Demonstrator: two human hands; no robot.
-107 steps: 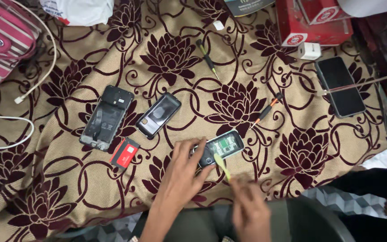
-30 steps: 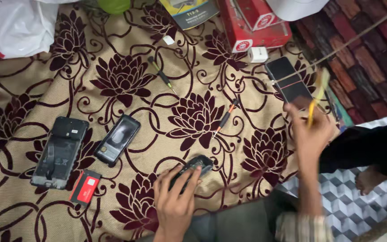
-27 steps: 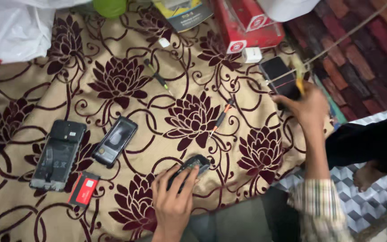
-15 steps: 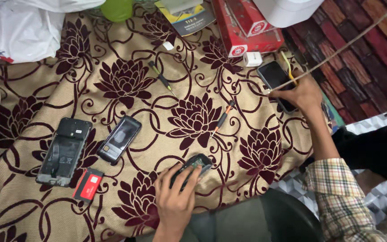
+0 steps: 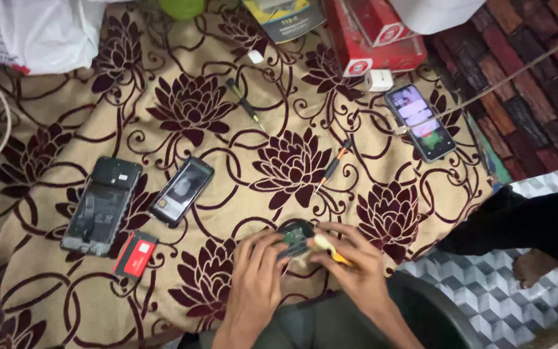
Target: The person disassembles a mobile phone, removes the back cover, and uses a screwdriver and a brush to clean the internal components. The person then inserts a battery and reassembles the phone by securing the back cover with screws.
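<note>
Both hands met over a small opened phone [image 5: 294, 236] at the near edge of the cloth [image 5: 240, 148]: the left hand [image 5: 258, 276] clamped its body flat, and the right hand [image 5: 355, 266] pinched a yellow tool [image 5: 328, 249] against its rim. It looked like prying work, which would call for small, steady pressure. Just behind the grip the cloth dropped off; ahead lay open cloth up to a screwdriver [image 5: 332, 166], with a dark phone [image 5: 182, 190] off to the left.

Four phones [image 5: 181, 190] (one opened), two screwdrivers [image 5: 329, 168]
</note>
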